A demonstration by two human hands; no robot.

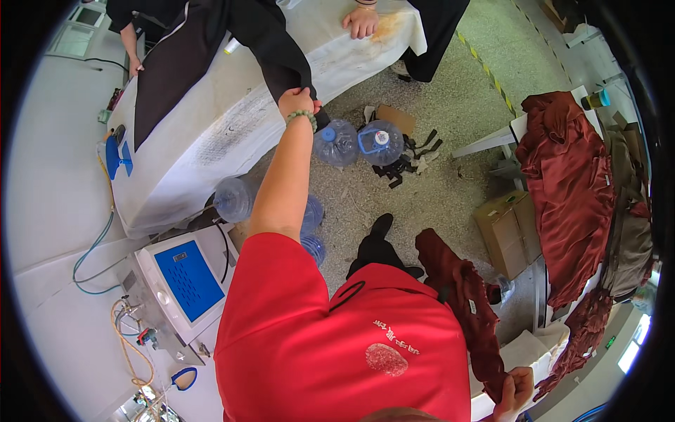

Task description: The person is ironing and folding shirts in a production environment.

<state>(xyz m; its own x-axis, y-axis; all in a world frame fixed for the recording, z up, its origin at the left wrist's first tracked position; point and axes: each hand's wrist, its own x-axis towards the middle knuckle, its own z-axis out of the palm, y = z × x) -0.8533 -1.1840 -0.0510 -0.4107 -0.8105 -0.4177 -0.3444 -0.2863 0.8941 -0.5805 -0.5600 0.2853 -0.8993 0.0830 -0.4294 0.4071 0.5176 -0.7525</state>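
Observation:
My left arm reaches across to the white-covered table. The left hand [297, 103], with a green bead bracelet at its wrist, is closed on the edge of a black garment [271, 49]. It looks like trousers, one leg hanging over the table's near side. At the lower right, my right hand [517, 392] has its fingers curled round the end of a dark red garment [460, 285]. That garment hangs along my right side, crumpled, a small white label on it.
Another person's hand [361, 22] rests on the table cover [344, 67]. Large water bottles [337, 143] and black scraps [397, 171] lie on the floor. A blue-topped machine [188, 279] stands left. Right are a cardboard box [508, 232] and a table with red clothes [568, 190].

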